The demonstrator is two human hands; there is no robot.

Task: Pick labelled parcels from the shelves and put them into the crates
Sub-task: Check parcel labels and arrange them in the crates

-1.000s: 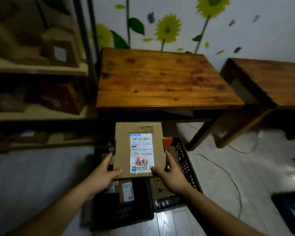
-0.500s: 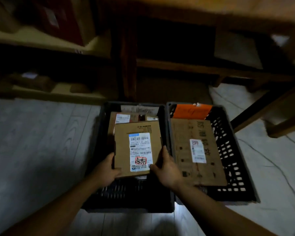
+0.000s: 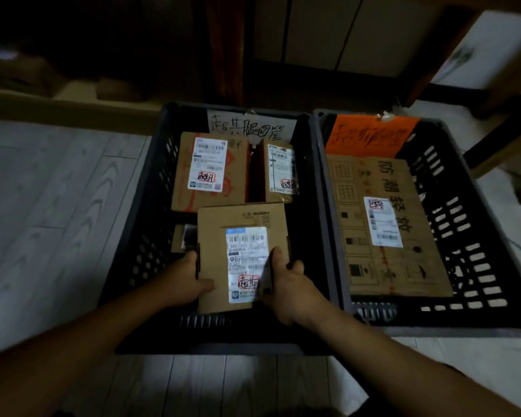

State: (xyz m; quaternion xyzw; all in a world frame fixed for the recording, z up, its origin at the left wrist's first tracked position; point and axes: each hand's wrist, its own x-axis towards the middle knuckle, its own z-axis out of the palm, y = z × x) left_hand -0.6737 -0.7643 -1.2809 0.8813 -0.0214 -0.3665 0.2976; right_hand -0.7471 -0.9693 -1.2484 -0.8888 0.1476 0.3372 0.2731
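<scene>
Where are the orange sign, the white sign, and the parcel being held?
orange sign (image 3: 370,136): head view, middle of the paper.
white sign (image 3: 250,127): head view, on its handwriting.
held parcel (image 3: 245,245): head view, upper part of its label.

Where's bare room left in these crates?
Left crate: the front right, between the held parcel and the right wall. A wide parcel and a narrow parcel crowd its back. Right crate: only a strip right of the big flat parcel.
</scene>
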